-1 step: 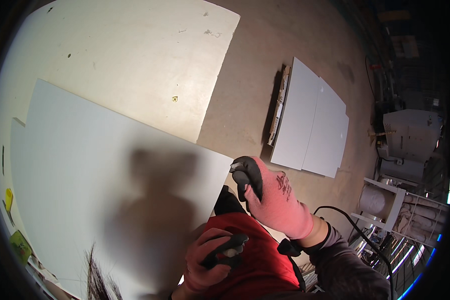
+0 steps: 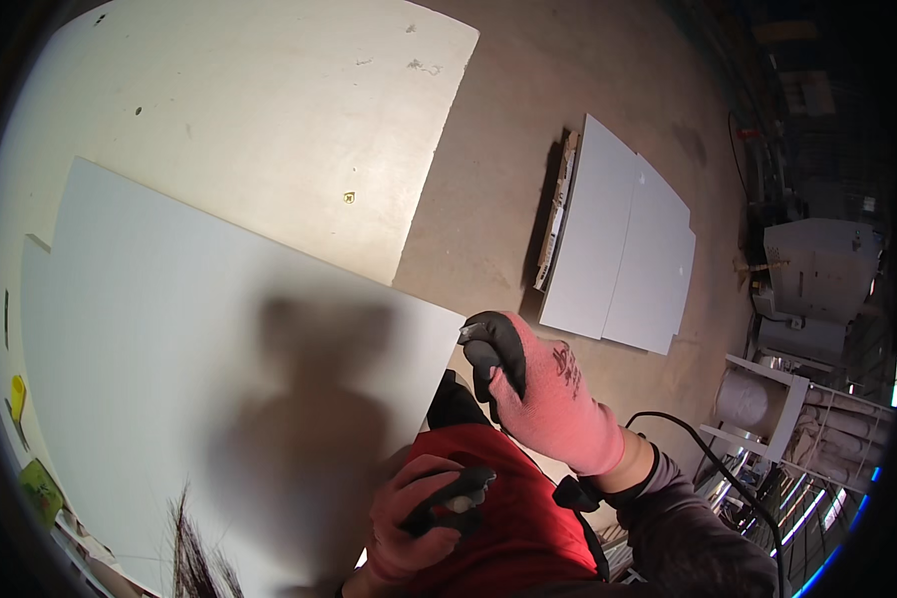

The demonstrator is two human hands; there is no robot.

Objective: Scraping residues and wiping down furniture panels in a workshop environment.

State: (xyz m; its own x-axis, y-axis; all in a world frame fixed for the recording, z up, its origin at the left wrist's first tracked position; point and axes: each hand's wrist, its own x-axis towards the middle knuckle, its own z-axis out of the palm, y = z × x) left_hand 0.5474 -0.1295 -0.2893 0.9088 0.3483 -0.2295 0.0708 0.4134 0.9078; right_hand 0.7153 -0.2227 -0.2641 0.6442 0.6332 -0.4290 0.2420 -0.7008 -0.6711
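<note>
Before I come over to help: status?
Right pink-black gloved hand curled by corner of pale grey flat panel; left pink-black gloved hand curled, contents unclear; dark shadow across panel.

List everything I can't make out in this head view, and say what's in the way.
- Whether the right hand holds something: head view, curled fingers hide the inside; the grey bit at its tip is too small to identify.
- What the pale bit at the left hand is: head view, too small, partly covered by fingers.
- The white panel's near end: head view, cut off by the lower edge.
</note>
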